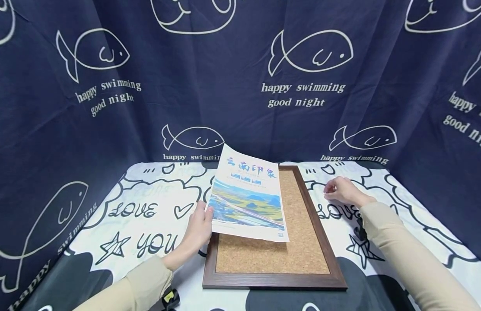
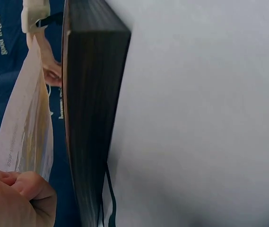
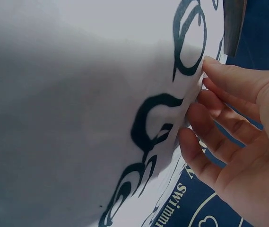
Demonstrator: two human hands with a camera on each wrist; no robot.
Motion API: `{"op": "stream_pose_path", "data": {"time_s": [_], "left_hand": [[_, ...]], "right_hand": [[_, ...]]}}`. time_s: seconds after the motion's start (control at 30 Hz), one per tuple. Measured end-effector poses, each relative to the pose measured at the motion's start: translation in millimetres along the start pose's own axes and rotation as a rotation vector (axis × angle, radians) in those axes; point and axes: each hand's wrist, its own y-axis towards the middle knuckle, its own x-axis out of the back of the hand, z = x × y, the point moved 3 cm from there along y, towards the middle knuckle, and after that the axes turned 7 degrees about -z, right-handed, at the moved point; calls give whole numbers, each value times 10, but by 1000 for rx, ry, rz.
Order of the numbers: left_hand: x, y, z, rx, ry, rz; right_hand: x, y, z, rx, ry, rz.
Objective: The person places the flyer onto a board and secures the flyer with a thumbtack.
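A printed poster [image 1: 248,198] with a colourful landscape and Chinese title is held up by my left hand [image 1: 199,224], which pinches its lower left edge between thumb and fingers. The sheet tilts over a corkboard [image 1: 271,259] with a dark brown wooden frame and hides much of its upper left part. In the left wrist view, the poster [image 2: 25,118] appears nearly edge-on beyond the thumb. My right hand [image 1: 343,191] is to the right of the board, low over the patterned cloth. Its fingers [image 3: 210,118] are loosely bent with nothing between them.
A white cloth [image 1: 147,211] with black doodles and lettering covers the table under the board. Dark blue curtains [image 1: 240,86] with white fish drawings hang behind and at both sides.
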Motion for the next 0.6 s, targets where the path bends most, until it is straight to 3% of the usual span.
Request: {"op": "stream_pose_path", "data": {"time_s": [0.3, 0.6], "left_hand": [[-129, -35, -41, 45, -12, 45], [-242, -105, -37, 102, -98, 139]], "right_hand": [[11, 15, 15, -7, -1, 11], [10, 14, 5, -2, 12, 12]]}}
